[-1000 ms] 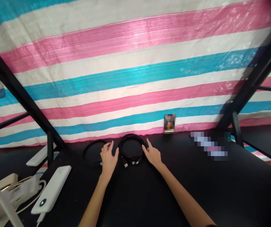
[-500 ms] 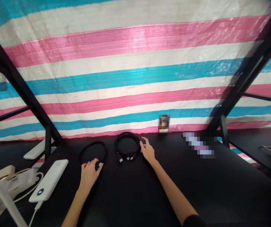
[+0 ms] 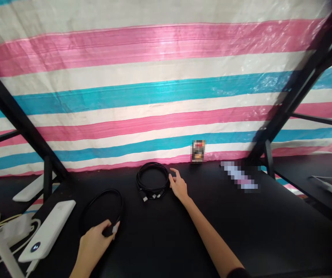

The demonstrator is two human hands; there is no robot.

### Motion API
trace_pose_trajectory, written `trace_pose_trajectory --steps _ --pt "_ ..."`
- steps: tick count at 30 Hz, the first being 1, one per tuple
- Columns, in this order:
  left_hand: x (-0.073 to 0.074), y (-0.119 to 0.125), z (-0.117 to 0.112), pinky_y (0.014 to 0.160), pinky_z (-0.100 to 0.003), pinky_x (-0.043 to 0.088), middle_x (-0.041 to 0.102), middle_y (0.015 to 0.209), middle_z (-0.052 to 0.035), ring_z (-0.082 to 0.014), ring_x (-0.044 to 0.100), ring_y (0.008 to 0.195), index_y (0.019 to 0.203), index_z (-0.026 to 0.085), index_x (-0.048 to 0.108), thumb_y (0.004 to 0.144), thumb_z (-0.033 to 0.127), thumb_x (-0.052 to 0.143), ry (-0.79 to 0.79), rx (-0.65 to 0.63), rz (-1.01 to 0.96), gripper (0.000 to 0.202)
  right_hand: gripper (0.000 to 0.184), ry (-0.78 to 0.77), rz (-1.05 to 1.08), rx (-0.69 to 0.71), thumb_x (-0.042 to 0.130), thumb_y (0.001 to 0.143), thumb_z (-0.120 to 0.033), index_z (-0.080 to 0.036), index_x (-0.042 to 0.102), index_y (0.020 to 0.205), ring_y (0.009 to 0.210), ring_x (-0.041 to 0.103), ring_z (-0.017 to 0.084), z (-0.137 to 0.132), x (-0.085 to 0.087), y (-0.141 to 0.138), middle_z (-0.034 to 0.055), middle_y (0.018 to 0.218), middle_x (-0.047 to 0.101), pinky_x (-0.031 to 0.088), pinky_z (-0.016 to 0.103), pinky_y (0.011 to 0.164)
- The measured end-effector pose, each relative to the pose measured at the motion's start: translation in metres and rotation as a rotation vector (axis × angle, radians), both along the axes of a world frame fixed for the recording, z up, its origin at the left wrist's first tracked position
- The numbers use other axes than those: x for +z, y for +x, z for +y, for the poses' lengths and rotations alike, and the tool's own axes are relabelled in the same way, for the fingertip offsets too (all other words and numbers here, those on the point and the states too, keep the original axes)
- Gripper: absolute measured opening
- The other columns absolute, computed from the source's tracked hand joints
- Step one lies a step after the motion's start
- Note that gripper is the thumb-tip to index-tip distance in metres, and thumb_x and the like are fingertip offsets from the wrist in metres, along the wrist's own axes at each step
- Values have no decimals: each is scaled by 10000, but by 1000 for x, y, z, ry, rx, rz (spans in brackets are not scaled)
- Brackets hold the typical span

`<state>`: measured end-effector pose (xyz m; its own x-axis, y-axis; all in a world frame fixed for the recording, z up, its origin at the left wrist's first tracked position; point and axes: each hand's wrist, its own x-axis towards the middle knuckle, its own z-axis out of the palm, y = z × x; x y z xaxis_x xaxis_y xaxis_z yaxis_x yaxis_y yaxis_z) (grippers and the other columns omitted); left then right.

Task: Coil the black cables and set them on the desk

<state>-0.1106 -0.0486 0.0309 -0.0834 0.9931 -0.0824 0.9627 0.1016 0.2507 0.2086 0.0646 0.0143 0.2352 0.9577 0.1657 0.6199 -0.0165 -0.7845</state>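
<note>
My left hand (image 3: 95, 239) is closed on a black cable (image 3: 122, 200) whose loop lies to the upper left of the fingers. A pale connector end shows at the fingertips. Farther back on the black table, a second black cable lies in a round coil (image 3: 167, 175), with several metal-tipped plugs at its front edge. Beside that coil's right edge is my right hand (image 3: 179, 186), its fingers apart and the index finger stretched forward. Whether its fingertips touch the coil, I cannot tell.
A white power bank (image 3: 50, 229) with a plugged-in cable lies at the left, near a white power strip (image 3: 15, 227). A small blurred box (image 3: 198, 151) stands at the back, and a blurred pale strip (image 3: 239, 176) lies right of it. Black frame bars (image 3: 18, 123) slant upward on both sides.
My left hand has drawn the cable loop toward me and to the left. My right hand stays beside the coil. The whole view has shifted slightly.
</note>
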Motion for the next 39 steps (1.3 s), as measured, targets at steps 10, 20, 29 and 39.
trace_pose_trajectory --steps 10,20,29,39 --pt "-20 58 -60 662 -263 511 749 828 -4 -243 707 783 849 300 687 716 225 545 -3 -364 -240 209 400 43 65 -125 291 913 -375 -191 535 1171 563 591 163 -11 7 -6 -37 575 576 399 245 587" --pt "-22 69 -80 736 -289 550 740 826 6 -238 699 796 905 295 689 644 118 586 103 -553 -252 332 257 -148 178 80 500 859 -414 -217 625 966 514 607 136 -134 37 -21 -29 575 599 435 216 502" --pt "-20 88 -112 805 -340 517 655 944 -60 -216 606 884 1069 266 663 876 216 449 153 -508 -563 293 561 -445 590 196 562 783 -574 -171 547 1172 672 674 182 -227 18 -64 106 1055 572 447 179 304" --pt "11 99 -142 941 -435 417 630 1016 -72 -260 521 1026 1070 287 679 808 239 579 154 -479 -716 284 454 -319 910 90 569 694 -527 -184 459 970 304 399 47 -249 23 -74 -73 568 523 274 149 285"
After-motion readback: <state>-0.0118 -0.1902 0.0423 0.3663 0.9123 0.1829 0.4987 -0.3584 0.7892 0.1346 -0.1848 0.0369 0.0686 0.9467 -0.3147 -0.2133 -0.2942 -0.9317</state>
